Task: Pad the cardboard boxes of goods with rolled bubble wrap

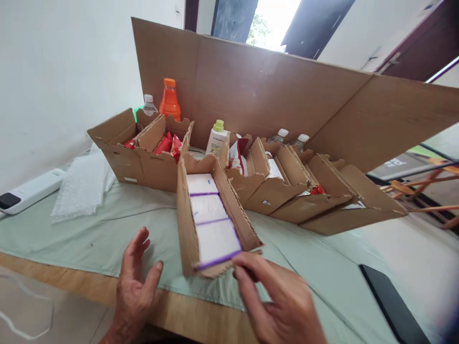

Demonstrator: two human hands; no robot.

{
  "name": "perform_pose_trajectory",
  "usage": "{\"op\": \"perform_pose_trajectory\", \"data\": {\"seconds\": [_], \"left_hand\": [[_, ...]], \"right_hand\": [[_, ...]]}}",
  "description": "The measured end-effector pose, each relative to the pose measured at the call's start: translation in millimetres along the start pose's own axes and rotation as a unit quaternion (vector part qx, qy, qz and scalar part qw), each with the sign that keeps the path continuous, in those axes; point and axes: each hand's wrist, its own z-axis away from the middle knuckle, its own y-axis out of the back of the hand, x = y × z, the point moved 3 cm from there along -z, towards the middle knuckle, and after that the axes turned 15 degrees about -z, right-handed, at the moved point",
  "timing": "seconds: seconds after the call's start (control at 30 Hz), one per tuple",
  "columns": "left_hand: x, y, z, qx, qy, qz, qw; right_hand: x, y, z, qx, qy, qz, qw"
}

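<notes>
A narrow open cardboard box (pixel 184 229) juts toward me from the row of boxes, with its near end angled a little to the right. Inside it lie several white boxes with purple edges (pixel 215 241), one behind another. My right hand (pixel 276 301) pinches the near right corner of this cardboard box between thumb and fingers. To the left of it, my left hand (pixel 138 282) hovers over the front of the table, fingers apart and holding nothing.
Other cardboard compartments (pixel 283 196) hold red packets (pixel 167 143) and a white bottle (pixel 217 138). Behind stand an orange bottle (pixel 169 101) and a tall cardboard panel (pixel 229 81). Bubble wrap (pixel 81 184) and a white device (pixel 34 191) lie left; a black phone (pixel 392 301) lies right.
</notes>
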Motion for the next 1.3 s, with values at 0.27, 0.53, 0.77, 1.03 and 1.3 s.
{"op": "perform_pose_trajectory", "data": {"seconds": [0.27, 0.53, 0.77, 1.03, 1.3], "left_hand": [[24, -2.3, 15, -0.106, -0.029, 0.001, 0.994], [25, -32.4, 2, -0.148, 0.064, -0.005, 0.987], [58, -78.6, -23, -0.208, -0.008, 0.010, 0.978], [45, -89.0, -21, -0.199, -0.009, -0.059, 0.978], [47, -103.6, -12, -0.207, -0.025, -0.034, 0.977]], "right_hand": [[61, 80, 101, 0.130, -0.163, -0.056, 0.976], [88, 10, 101, 0.080, -0.215, -0.045, 0.972], [137, 30, 77, 0.162, -0.274, -0.046, 0.947], [164, 16, 95, 0.109, -0.317, -0.094, 0.937], [166, 6, 108, 0.129, -0.291, -0.072, 0.945]]}}
